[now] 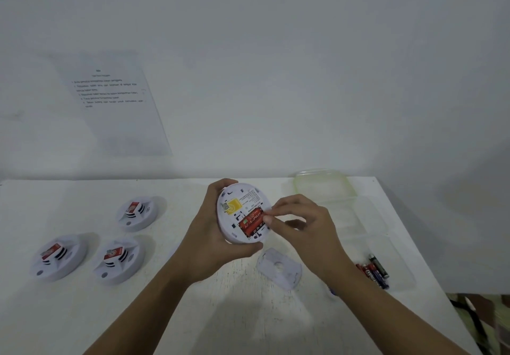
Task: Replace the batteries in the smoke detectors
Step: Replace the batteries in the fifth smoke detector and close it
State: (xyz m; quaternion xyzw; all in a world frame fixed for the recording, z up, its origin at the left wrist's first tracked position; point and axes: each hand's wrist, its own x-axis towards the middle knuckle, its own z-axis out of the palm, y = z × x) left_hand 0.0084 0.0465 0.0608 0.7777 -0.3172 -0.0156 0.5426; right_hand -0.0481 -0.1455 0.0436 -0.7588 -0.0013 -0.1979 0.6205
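Observation:
My left hand (214, 233) grips a round white smoke detector (242, 212), held above the table with its back turned to me. Red batteries (250, 222) lie in its open compartment. My right hand (299, 225) has its thumb and forefinger tips on the right end of those batteries. A white mounting cover (278, 267) lies flat on the table just below the detector. Several loose batteries (374, 270) sit inside a clear plastic box (397, 247) at the right.
Three more white smoke detectors (136, 212) (58, 256) (118, 259) rest on the white table (248, 313) at the left. A green-rimmed clear lid (324, 186) lies at the back right. A printed sheet (116, 100) hangs on the wall. The table's right edge is close to the box.

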